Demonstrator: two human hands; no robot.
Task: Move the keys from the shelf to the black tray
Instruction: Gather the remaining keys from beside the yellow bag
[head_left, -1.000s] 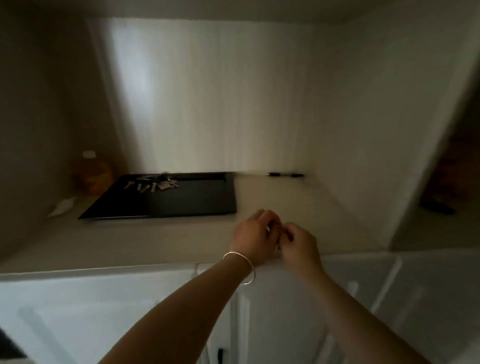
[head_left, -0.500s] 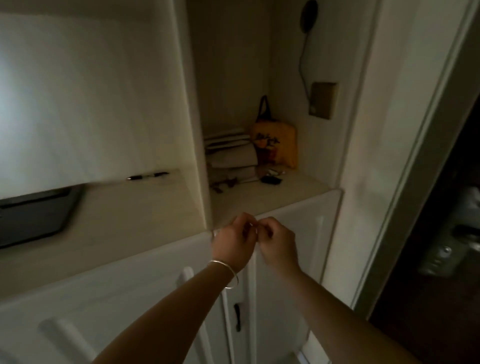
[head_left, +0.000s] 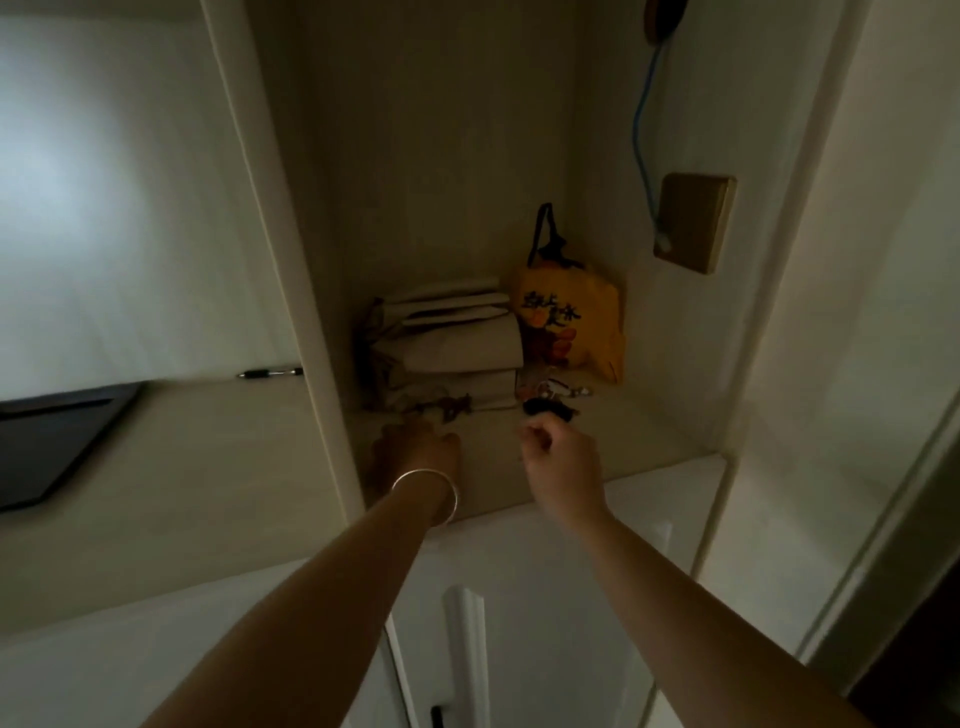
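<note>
Half a second ago both hands were pinched together in front of the cupboard edge; now they have parted and gone into the alcove, so the reach for another bunch is under way and nothing is lifted yet. The left hand (head_left: 415, 447), a bangle (head_left: 427, 493) on its wrist, lies palm down with fingers spread on the shelf (head_left: 649, 441), holding nothing, just short of a dark brownish key bunch (head_left: 451, 405) in front of the stack of folded paper bags (head_left: 457, 348). The right hand (head_left: 558, 447) is loosely curled, thumb and forefinger nearly closed, just short of the black key fob (head_left: 545, 408) and the silvery keys (head_left: 563, 389) to the right of that stack; I cannot tell whether it touches the fob. An orange bag (head_left: 576, 317) stands just right of the stack. The black tray (head_left: 57, 441) sits well to the left of the stack, beyond the upright partition (head_left: 311, 332), on the pale bench (head_left: 197, 467), with a pen (head_left: 270, 372) against the wall between them. The room is dim; a blue cable (head_left: 641, 130) runs down to a wall plate (head_left: 693, 221) on the alcove's right wall.
</note>
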